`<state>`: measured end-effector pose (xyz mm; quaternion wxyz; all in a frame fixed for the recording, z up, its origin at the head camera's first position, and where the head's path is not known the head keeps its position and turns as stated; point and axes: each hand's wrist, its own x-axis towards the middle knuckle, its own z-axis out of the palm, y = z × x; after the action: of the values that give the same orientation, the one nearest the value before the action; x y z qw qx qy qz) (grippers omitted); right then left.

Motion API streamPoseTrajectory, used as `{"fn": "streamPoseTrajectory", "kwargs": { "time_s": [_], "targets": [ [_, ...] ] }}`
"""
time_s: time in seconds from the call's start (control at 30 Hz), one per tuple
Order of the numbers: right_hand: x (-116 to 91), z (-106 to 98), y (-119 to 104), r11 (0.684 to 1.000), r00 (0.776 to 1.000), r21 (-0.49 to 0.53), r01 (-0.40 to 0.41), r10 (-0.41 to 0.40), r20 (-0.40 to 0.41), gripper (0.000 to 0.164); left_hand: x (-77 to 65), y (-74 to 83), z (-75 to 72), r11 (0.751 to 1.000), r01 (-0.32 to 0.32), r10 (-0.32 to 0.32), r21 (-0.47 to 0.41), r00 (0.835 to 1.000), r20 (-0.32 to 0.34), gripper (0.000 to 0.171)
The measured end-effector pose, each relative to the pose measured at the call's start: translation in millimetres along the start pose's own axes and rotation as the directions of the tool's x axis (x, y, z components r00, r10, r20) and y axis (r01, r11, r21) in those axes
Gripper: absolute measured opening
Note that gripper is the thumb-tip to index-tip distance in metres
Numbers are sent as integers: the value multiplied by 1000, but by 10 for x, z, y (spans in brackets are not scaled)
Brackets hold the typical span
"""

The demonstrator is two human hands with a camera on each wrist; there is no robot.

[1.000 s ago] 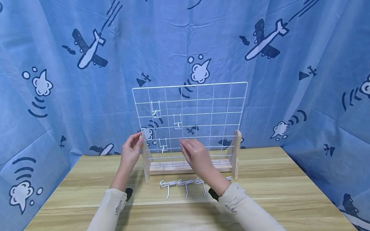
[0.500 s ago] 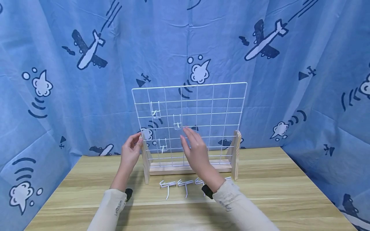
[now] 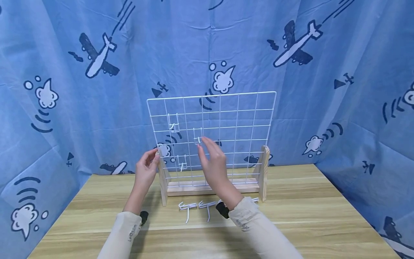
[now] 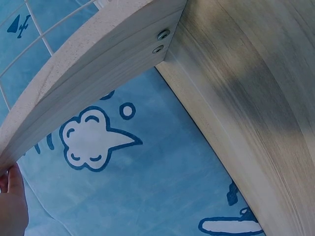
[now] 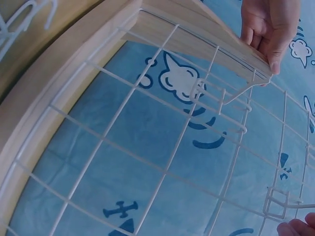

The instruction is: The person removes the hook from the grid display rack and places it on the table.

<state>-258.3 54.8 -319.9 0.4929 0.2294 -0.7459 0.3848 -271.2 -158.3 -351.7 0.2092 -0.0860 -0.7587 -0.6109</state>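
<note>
A white wire grid panel (image 3: 220,95) stands upright in a wooden stand (image 3: 163,187). The left hand (image 3: 147,169) pinches the top of the stand's left side post; its fingers show at the post's end in the left wrist view. Three white wire hooks hang on the grid: an upper left hook (image 3: 174,127), a lower left hook (image 3: 182,165) and a middle hook (image 5: 276,209). Thumb and forefinger apart, the right hand (image 3: 215,163) reaches up to the middle hook, its fingertips right beside the projecting prong.
Several more white hooks (image 3: 188,206) lie in a row on the wooden table (image 3: 323,212) before the stand, some partly hidden by the right wrist. A blue curtain (image 3: 129,90) with airplane prints surrounds the back and sides.
My right hand has risen and moved left from the grid's lower middle to the middle hook, its fingers spreading from a closed pinch. The left hand has stayed on the post.
</note>
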Motion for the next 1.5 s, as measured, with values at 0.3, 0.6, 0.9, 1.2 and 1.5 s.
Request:
{"fn": "streamPoseTrajectory", "kwargs": {
  "time_s": [0.3,0.6,0.9,1.2,1.5],
  "targets": [
    [28,34,-19,1000,1000,-15,9,-9,-8,22,-4,-5,3,1000,-4,4,11,1000,-7,30],
    [65,66,11,999,1000,-45,28,-28,6,20,-3,0,-2,1000,1,-1,11,1000,-3,31],
    [95,78,50,996,998,-62,63,-62,17,18,5,5,3,1000,9,-8,11,1000,-8,31],
    [113,82,71,994,996,-66,90,-89,20,18,34,-86,-13,1000,4,-3,-11,1000,5,32],
    [155,45,46,992,993,-55,118,-119,-6,18,77,-252,-11,999,-35,35,10,999,-7,34]
  ]
}}
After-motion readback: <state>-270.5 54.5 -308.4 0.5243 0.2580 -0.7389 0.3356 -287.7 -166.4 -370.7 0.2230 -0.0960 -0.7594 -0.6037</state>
